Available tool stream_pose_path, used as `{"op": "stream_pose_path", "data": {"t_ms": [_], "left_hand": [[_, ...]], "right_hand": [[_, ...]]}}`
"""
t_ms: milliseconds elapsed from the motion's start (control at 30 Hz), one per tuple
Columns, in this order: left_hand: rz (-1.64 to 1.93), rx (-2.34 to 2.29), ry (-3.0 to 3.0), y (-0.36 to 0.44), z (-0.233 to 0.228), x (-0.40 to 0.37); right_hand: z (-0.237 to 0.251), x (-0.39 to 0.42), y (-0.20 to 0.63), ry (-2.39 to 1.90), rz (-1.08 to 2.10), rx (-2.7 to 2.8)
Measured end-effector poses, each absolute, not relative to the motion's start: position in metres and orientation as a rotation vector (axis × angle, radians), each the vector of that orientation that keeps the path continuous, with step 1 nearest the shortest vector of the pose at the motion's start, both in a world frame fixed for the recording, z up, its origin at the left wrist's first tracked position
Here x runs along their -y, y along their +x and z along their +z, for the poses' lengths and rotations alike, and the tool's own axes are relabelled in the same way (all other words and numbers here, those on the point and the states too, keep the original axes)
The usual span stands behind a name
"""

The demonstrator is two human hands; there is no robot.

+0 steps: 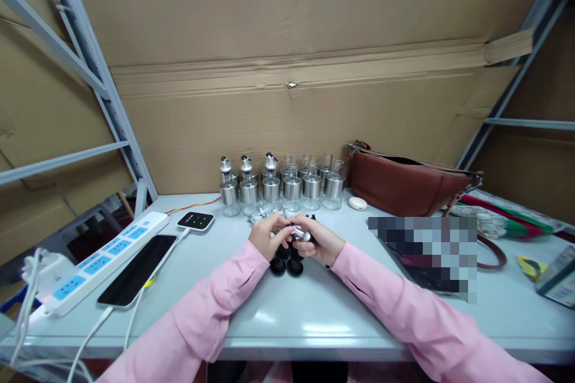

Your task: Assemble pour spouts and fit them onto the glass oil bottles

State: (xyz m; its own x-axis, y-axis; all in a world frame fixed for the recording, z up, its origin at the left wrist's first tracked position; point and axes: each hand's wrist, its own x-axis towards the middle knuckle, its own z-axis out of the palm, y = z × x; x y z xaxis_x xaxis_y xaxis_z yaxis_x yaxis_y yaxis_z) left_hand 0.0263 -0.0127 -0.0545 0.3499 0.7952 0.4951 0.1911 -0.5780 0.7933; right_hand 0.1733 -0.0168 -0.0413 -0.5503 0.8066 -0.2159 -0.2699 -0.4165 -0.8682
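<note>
Over the middle of the table, my right hand (321, 240) is closed around a small silver-white bottle pourer spout (300, 234). My left hand (271, 235) pinches at the left end of the same spout; its fingertips partly hide it. Just below both hands lie several round black caps (294, 267), some covered by the fingers. Behind the hands are more silver spout pieces (269, 213), partly hidden. Farther back stand rows of glass bottles with steel sleeves (291, 189). Three front bottles at the left carry silver spouts with black tips (271, 160).
On the left are a white power strip (108, 263), a phone (138, 269), cables and a small device with a lit screen (196, 222). A brown bag (404, 182), a round white case (357, 203), a blurred flat item (426, 257) and a box (557, 278) occupy the right. Cardboard (287, 29) walls the back.
</note>
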Motion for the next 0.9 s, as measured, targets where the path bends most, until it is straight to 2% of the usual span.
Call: {"op": "stream_pose_path", "data": {"t_ms": [367, 733, 900], "left_hand": [[1.367, -0.816, 2.139, 0.023, -0.048, 0.011], [1.384, -0.720, 2.266, 0.020, -0.051, 0.004], [1.402, -0.732, 2.221, 0.021, -0.049, 0.004]], "right_hand": [[-0.037, 0.021, 0.171, -0.883, 1.787, 1.124], [-0.038, 0.014, 0.177, -0.913, 1.803, 1.114], [-0.035, 0.019, 0.174, -0.909, 1.673, 1.209]]}}
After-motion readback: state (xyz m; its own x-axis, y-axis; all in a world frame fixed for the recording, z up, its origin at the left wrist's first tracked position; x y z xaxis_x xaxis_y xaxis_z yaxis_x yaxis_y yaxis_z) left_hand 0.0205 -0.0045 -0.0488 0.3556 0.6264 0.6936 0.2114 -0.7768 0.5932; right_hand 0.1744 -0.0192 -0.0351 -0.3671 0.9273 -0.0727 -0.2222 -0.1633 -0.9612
